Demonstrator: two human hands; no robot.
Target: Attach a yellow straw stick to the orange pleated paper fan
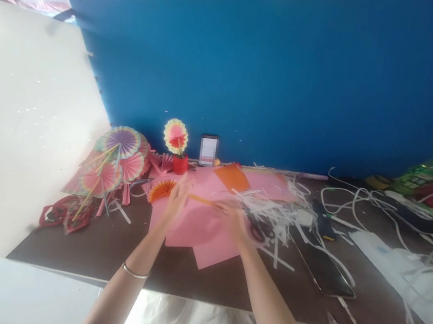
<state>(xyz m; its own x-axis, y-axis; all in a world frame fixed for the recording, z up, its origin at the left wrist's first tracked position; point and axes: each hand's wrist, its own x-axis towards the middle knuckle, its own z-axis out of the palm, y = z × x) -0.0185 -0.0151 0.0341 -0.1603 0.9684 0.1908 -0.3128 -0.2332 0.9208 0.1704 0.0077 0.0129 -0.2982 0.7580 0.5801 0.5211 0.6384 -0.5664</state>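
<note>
My left hand point(177, 199), a silver bangle on its wrist, is closed on orange pleated paper. On its left the paper spreads into a half-round fan point(161, 191). On its right a narrow orange strip point(201, 199) runs across to my right hand point(231, 214), whose fingertips are closed on its end. Motion smears both hands, and whether the fan and strip are one piece is hidden behind my left fingers. Beneath them lie overlapping pink paper sheets point(208, 243). A flat orange sheet point(232, 178) rests on the pink ones farther back.
Finished paper rosettes point(120, 144) are heaped at the left. A rosette point(176, 136) stands in a red pot point(179, 164). White paper strips point(280, 215) tangle beside dark-handled scissors point(258, 230). Right are a phone point(327, 269), cables and a white power strip point(387, 267). Another phone point(208, 151) stands upright.
</note>
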